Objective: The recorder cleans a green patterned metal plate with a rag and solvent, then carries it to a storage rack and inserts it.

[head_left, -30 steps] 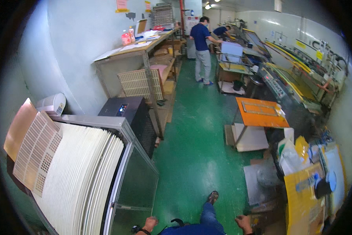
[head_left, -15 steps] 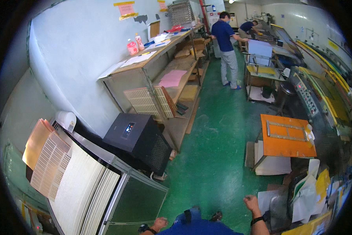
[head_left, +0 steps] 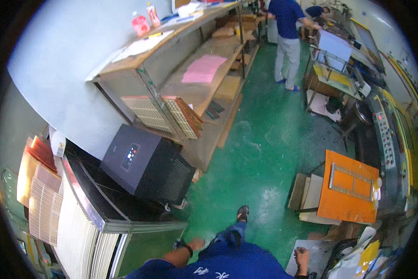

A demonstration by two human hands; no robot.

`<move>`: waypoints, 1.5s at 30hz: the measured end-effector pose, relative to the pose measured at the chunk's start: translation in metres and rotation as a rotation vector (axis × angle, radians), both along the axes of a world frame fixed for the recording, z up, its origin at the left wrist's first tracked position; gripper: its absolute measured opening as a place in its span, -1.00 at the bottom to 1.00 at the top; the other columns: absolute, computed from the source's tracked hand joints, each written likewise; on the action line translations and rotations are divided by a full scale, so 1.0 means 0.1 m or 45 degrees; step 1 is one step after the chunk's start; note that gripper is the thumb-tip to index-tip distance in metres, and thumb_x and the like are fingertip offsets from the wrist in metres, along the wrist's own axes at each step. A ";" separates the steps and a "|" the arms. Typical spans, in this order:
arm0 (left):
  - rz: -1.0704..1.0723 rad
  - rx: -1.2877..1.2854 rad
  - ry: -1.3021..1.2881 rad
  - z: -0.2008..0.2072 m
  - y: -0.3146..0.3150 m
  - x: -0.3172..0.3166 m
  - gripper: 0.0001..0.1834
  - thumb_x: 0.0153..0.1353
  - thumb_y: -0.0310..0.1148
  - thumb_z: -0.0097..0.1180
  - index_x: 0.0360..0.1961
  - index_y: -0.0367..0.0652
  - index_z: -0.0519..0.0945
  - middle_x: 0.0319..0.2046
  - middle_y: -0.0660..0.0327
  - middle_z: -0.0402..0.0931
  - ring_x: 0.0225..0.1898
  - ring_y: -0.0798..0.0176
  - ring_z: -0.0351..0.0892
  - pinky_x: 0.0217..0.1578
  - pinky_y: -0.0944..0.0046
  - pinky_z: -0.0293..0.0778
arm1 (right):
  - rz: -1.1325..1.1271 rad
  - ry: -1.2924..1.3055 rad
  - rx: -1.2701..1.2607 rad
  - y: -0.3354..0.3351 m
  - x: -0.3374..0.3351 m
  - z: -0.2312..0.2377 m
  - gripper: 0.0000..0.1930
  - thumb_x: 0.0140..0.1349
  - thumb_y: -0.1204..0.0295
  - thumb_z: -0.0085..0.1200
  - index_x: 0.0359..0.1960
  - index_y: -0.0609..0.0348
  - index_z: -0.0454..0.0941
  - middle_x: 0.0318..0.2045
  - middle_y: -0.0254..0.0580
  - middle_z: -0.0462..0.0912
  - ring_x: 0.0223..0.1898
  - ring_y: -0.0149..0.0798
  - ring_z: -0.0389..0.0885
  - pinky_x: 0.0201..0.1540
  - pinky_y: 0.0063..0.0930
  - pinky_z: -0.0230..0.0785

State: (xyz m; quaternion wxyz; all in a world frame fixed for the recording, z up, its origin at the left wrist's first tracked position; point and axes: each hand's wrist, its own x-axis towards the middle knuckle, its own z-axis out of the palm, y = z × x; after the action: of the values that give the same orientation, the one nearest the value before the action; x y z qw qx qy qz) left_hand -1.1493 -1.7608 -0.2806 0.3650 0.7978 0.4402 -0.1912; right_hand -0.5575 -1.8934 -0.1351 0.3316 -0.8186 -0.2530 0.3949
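My left hand [head_left: 197, 243], a dark band on its wrist, hangs low in front of my blue shirt, beside the metal-framed rack [head_left: 144, 227]. It is smeared by motion, so its fingers do not show clearly. My right hand [head_left: 301, 255] is at the lower right with its fingers curled in and nothing visible in them. Below it lies a pale grey sheet [head_left: 290, 265]. One of my feet, in a dark shoe [head_left: 243, 213], is stretched forward on the green floor [head_left: 227, 186].
A black box-shaped machine [head_left: 146, 160] with small lights stands at left, before a wooden shelf bench [head_left: 172, 88]. On the right are an orange-topped table [head_left: 348, 204] and a control panel [head_left: 384, 135]. Further ahead a co-worker [head_left: 288, 46] stands beside the aisle; another person bends beyond.
The view has tilted down and moved forward along the aisle. The bench, black machine and orange-topped table appear nearer. One foot has come forward. The co-worker still stands at the aisle.
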 end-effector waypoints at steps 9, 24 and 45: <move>1.456 -0.173 -0.790 1.38 2.95 1.32 -0.67 0.18 -0.20 0.03 -0.14 -0.18 0.57 -0.31 0.09 0.61 -0.37 0.10 0.57 -0.32 0.18 0.47 | 0.235 -0.158 -0.002 2.10 0.42 0.51 -0.80 0.08 0.48 0.09 -0.31 0.38 0.55 -0.54 -0.16 0.59 -0.52 -0.31 0.52 -0.40 -0.46 0.36; 0.538 -0.151 0.124 1.05 2.97 1.21 -0.74 0.11 -0.20 0.02 -0.40 -0.17 0.59 -0.43 0.08 0.56 -0.39 0.02 0.56 -0.42 0.04 0.43 | 0.768 -0.272 0.040 5.91 1.54 0.53 -0.74 0.07 0.38 0.11 -0.24 0.28 0.60 -0.34 0.07 0.66 -0.24 0.04 0.64 -0.17 -0.28 0.45; 0.279 0.052 -0.199 0.22 7.51 3.62 -0.80 0.03 -0.32 0.05 -0.46 -0.25 0.59 -0.45 -0.03 0.56 -0.42 -0.03 0.54 -0.41 -0.04 0.46 | 0.593 -0.456 0.259 7.06 3.63 0.30 -0.71 0.18 0.31 0.11 -0.18 0.29 0.60 -0.30 0.19 0.63 -0.29 0.05 0.60 -0.22 -0.08 0.38</move>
State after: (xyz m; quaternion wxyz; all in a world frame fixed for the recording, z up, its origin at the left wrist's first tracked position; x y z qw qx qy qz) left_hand -0.7876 -1.0102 -0.2588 0.4005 0.7647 0.4986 -0.0783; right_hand -0.1943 -1.1878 -0.1050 0.2627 -0.7578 -0.5264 0.2822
